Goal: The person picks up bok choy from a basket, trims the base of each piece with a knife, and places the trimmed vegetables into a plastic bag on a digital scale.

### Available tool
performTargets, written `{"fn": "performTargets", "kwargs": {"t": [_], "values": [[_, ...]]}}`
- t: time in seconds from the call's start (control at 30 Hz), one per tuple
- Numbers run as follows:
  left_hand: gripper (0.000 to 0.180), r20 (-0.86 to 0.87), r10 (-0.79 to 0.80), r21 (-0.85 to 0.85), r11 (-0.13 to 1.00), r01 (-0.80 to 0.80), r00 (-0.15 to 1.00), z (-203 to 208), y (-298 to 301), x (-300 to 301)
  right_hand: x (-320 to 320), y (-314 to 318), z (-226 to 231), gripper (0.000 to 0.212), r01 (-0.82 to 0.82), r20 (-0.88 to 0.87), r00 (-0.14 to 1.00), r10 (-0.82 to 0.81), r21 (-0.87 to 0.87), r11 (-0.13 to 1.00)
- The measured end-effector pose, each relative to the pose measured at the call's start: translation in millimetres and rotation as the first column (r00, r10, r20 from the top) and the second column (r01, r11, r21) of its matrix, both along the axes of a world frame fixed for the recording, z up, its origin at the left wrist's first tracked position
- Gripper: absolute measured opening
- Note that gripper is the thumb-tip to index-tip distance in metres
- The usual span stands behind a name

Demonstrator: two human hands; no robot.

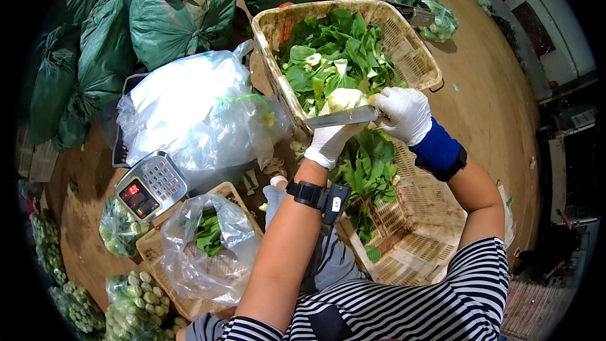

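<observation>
My right hand [404, 114], in a white glove, is closed round the handle of a knife [344, 117] with a broad metal blade. The blade lies crosswise against the pale base of a bok choy [346, 100]. Just under the blade, my gloved left hand [333, 143] grips this bok choy; the blade hides part of its fingers. Beyond both hands, a dirty cream plastic crate [413, 63] holds loose green leaves [341, 41] and pale trimmed pieces. Below my hands, more leafy greens [372, 164] lie in a second cream crate [423, 233].
Left of me stand a digital scale [151, 187], a stack of clear plastic bags [189, 98] and a crate [151, 249] lined with an open bag [208, 240]. Bagged vegetables [136, 306] sit at lower left. Large green sacks [183, 16] line the back.
</observation>
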State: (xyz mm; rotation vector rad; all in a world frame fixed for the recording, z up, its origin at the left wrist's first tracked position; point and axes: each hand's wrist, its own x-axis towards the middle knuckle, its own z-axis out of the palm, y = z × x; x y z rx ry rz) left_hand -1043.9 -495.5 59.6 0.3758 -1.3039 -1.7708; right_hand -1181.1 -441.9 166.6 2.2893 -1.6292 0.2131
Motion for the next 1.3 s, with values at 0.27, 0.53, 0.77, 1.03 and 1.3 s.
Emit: {"fn": "performTargets", "kwargs": {"t": [0.27,0.53,0.77,1.03,1.3], "values": [[0.040,-0.167,-0.114,0.257,0.954,0.155,0.979,5.6,0.5,-3.9,-9.7,-9.1,-5.8,0.017,-0.061,0.022,0.998,0.061,-0.002,0.998],[0.058,-0.061,0.076,0.105,0.992,-0.070,0.995,16.4,14.2,1.9,-137.9,-12.6,-57.3,0.024,0.791,-0.243,0.599,-0.763,0.330,0.516],[0.062,-0.163,0.049,0.227,0.974,-0.011,0.985,8.2,14.6,-4.2,-15.9,24.9,-47.8,0.049,-0.007,0.905,0.079,-0.419,0.421,0.907],[0.057,-0.210,-0.334,0.216,0.901,0.377,0.919,-7.2,3.1,-4.1,-35.8,35.4,-41.0,0.061,-0.297,0.844,-0.183,-0.504,0.441,0.847],[0.058,-0.114,-0.226,0.239,0.939,0.247,0.968,-5.1,11.0,-11.7,-22.5,23.4,-24.2,0.046,0.003,0.952,-0.115,-0.283,0.286,0.958]]}}
